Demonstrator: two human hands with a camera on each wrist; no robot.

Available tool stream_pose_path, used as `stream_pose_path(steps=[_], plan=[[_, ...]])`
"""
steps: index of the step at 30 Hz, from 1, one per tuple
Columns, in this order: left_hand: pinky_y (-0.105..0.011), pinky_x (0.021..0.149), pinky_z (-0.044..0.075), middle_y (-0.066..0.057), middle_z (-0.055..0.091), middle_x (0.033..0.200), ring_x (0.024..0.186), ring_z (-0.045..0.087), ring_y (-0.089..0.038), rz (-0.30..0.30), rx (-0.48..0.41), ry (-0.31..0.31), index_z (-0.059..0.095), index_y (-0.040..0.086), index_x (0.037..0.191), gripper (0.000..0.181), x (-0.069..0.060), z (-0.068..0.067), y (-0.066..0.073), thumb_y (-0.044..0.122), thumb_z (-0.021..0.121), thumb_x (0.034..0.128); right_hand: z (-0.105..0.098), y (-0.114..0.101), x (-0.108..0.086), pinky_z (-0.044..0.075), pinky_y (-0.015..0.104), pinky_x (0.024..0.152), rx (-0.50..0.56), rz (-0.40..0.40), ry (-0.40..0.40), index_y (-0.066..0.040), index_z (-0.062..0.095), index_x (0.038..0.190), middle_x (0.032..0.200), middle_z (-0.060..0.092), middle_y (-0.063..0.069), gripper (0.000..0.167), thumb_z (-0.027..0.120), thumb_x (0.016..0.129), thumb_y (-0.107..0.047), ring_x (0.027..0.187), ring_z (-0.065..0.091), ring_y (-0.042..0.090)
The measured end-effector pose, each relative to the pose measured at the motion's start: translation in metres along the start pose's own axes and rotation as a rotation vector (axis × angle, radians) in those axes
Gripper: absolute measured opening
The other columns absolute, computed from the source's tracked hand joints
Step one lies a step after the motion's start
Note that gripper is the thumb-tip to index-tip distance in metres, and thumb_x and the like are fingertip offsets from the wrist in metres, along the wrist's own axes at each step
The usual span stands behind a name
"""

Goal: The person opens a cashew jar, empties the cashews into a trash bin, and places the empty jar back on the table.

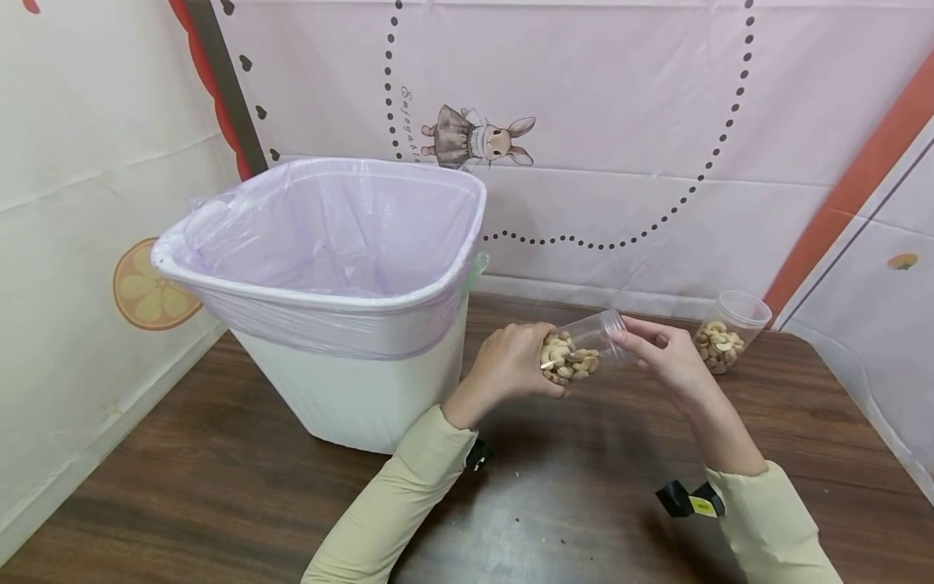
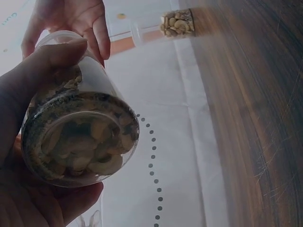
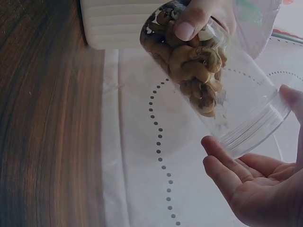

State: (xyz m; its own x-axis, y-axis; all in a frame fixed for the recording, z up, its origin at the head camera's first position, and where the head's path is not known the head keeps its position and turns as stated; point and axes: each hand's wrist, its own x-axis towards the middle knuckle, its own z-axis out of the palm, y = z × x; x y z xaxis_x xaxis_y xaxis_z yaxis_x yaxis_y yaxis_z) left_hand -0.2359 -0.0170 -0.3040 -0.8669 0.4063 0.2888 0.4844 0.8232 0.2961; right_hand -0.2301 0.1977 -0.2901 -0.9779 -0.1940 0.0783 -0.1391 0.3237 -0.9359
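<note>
My left hand (image 1: 511, 362) grips the base end of a clear plastic jar (image 1: 587, 328) partly filled with cashews (image 1: 571, 362). The jar lies tilted in the air, its ridged mouth to the right and a little higher than its base. With thumb and fingers on either side of the mouth, my right hand (image 1: 677, 367) holds that end; the right wrist view shows the thumb (image 3: 289, 98) at the rim and the other fingers below. In the left wrist view, the jar's round base (image 2: 80, 146) faces the camera with cashews behind it.
A second clear jar (image 1: 744, 310) with cashews stands at the back right of the brown wooden table (image 1: 584, 495). To the left is a large white bin (image 1: 357, 389) with a pale purple liner (image 1: 350, 227). A printed cloth (image 1: 620, 97) hangs behind.
</note>
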Motion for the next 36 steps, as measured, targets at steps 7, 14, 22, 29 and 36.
stream_pose_path(steps=[7,14,22,29,36], plan=[[-0.02,0.057,0.043,0.009,0.06,0.079,0.066,0.054,-0.007,0.01,-0.053,-0.031,0.06,0.018,0.107,0.068,0.0001,-0.0021,-0.0001,0.048,0.083,0.0509,-0.0032,0.0014,-0.0014,0.046,0.016,0.076,0.031,-0.075,-0.028,0.01,0.037,0.133,0.107,0.057,-0.01,0.055,0.056,0.089,-0.017,0.09,0.056,-0.003],[-0.02,0.058,0.042,0.011,0.059,0.079,0.068,0.054,-0.006,0.018,-0.088,-0.058,0.061,0.019,0.107,0.067,0.0,-0.003,0.0,0.049,0.082,0.0516,-0.0051,0.0061,-0.0015,0.047,0.015,0.075,0.158,-0.189,-0.073,0.018,0.032,0.13,0.107,0.056,-0.02,0.055,0.057,0.086,-0.003,0.091,0.058,0.0],[-0.021,0.057,0.042,0.01,0.059,0.078,0.067,0.054,-0.008,-0.004,-0.068,-0.05,0.06,0.018,0.109,0.069,0.0001,-0.0037,0.0012,0.049,0.082,0.0517,-0.0069,0.0059,-0.0021,0.042,0.013,0.085,0.118,-0.181,-0.095,0.012,0.031,0.134,0.14,0.034,0.021,0.053,0.051,0.091,-0.012,0.114,0.047,0.004],[-0.022,0.057,0.044,0.006,0.063,0.083,0.068,0.056,-0.011,-0.02,-0.009,-0.006,0.059,0.018,0.111,0.071,0.0003,-0.0026,0.0014,0.047,0.083,0.0509,-0.0085,0.0028,-0.0014,0.04,0.019,0.091,0.046,-0.061,-0.079,0.009,0.03,0.136,0.143,0.027,0.024,0.056,0.045,0.095,-0.026,0.125,0.038,0.013],[-0.024,0.058,0.046,0.005,0.066,0.088,0.071,0.059,-0.013,-0.014,0.029,0.053,0.059,0.019,0.11,0.069,0.0,0.0008,0.0009,0.045,0.083,0.0507,-0.0063,0.0034,0.0008,0.046,0.014,0.078,0.083,-0.006,-0.035,0.014,0.031,0.133,0.114,0.055,0.001,0.058,0.046,0.094,-0.026,0.092,0.052,-0.008]])
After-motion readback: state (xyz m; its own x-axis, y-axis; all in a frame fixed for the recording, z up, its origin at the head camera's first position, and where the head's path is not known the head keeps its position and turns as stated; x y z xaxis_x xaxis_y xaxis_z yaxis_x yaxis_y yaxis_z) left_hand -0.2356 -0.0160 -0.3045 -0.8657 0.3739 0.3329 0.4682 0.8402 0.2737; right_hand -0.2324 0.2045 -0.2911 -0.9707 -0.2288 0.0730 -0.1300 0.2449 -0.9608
